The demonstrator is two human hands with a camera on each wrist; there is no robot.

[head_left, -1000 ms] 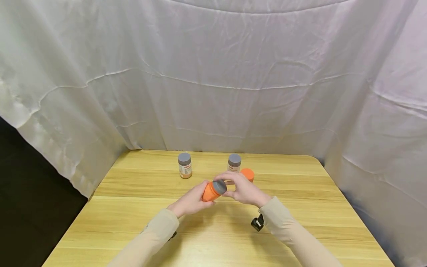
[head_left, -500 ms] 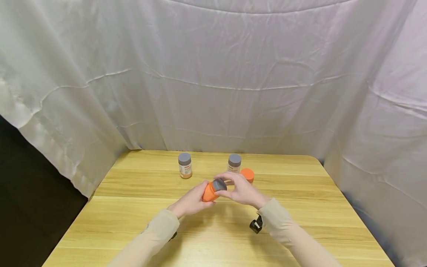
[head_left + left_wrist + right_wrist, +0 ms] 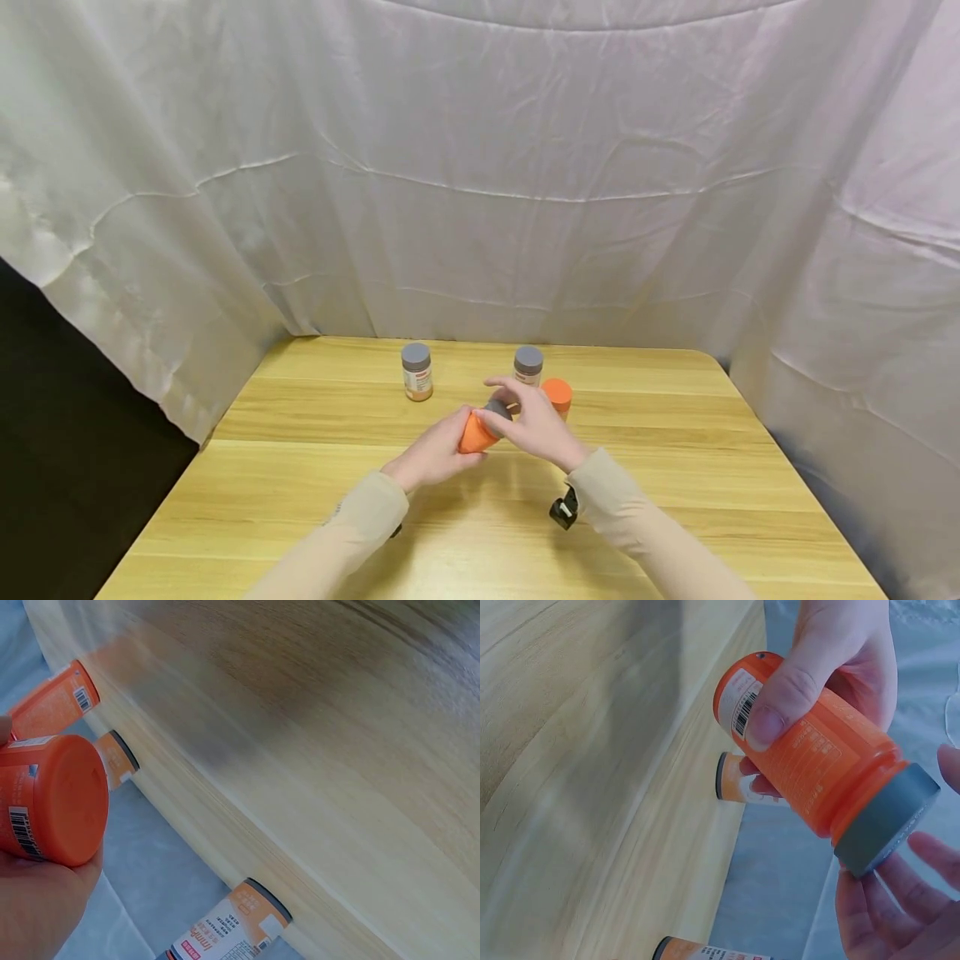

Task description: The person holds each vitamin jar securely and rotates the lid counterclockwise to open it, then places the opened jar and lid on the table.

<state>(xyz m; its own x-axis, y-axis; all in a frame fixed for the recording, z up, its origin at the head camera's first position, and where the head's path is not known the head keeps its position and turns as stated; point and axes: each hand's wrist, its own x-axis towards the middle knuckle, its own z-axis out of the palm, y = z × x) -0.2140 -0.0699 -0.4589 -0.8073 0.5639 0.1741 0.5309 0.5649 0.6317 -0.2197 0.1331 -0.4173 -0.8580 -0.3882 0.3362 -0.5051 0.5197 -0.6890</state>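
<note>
Orange bottle point(image 3: 825, 761) grasped by left grip point(image 3: 433, 454), well inside table edges point(image 3: 622, 350); right grip point(image 3: 538, 427) touches cap point(image 3: 889, 817), seemingly loose.

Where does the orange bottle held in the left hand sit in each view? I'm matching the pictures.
Head: orange bottle below centre.
Left wrist: bottle at the left edge, base showing, cap out of sight.
Right wrist: bottle right of centre, slanting, gray cap toward lower right.
Shared landmark: the left hand gripping it.
</note>
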